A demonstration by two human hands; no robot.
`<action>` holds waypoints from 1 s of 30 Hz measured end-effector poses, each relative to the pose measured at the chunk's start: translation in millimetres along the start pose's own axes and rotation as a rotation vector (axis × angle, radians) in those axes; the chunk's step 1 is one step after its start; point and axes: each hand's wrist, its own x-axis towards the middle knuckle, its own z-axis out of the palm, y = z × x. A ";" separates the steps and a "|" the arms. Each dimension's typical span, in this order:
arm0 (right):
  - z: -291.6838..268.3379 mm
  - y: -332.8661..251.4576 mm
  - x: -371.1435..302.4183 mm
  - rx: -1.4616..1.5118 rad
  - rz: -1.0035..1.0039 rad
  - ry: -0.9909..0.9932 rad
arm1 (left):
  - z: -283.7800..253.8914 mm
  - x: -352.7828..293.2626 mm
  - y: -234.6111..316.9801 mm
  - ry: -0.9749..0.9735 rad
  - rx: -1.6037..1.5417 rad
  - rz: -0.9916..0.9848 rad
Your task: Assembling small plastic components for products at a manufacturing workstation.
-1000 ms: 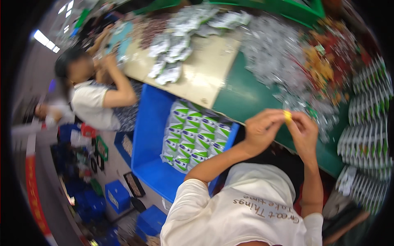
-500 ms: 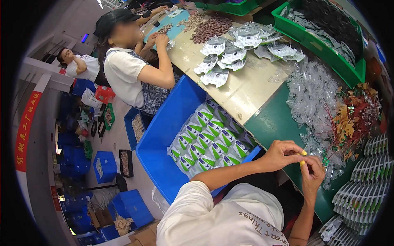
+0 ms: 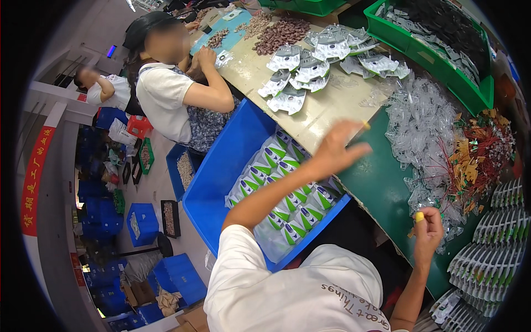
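My left hand (image 3: pixel 333 150), blurred by motion, reaches over the edge of the table with its fingers spread and nothing visible in it. A yellow cover sits on one of its fingertips. Close to the loose clear plastic parts (image 3: pixel 410 124), my right hand (image 3: pixel 430 233) is closed, thumb and fingers together, with a yellow cover on one tip. Whether it pinches something small is hidden. Beyond my left hand lie white-and-grey plastic shells (image 3: pixel 289 102) in overlapping piles. Red-wired parts with orange-brown pieces (image 3: pixel 469 161) are heaped to the right of the clear parts.
A blue bin (image 3: pixel 206 185) beside me holds white-and-green shells (image 3: pixel 271 191) in rows. Stacked white shells (image 3: pixel 489 238) line the right side. A green crate (image 3: pixel 467 83) of grey and black parts stands at the far right. A co-worker (image 3: pixel 166 99) sits at the table's far left.
My hands were together over the green table surface and have parted. The left has swung away toward the white-and-grey shells and opened; the right stays near the clear parts, closed.
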 end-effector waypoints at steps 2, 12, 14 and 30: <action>-3.5 -3.3 -4.9 0.016 0.027 -0.008 | -31.2 24.2 -45.0 0.273 0.396 0.195; 17.9 -18.0 -15.9 -0.077 0.078 -0.100 | -88.8 122.6 -109.4 0.131 0.711 -0.197; 13.8 -18.2 -18.3 -0.097 0.071 -0.086 | -93.9 124.6 -107.4 0.160 0.743 -0.149; -0.4 -24.6 -21.1 -0.327 0.000 -0.037 | 23.4 -61.3 42.5 -0.075 0.400 0.516</action>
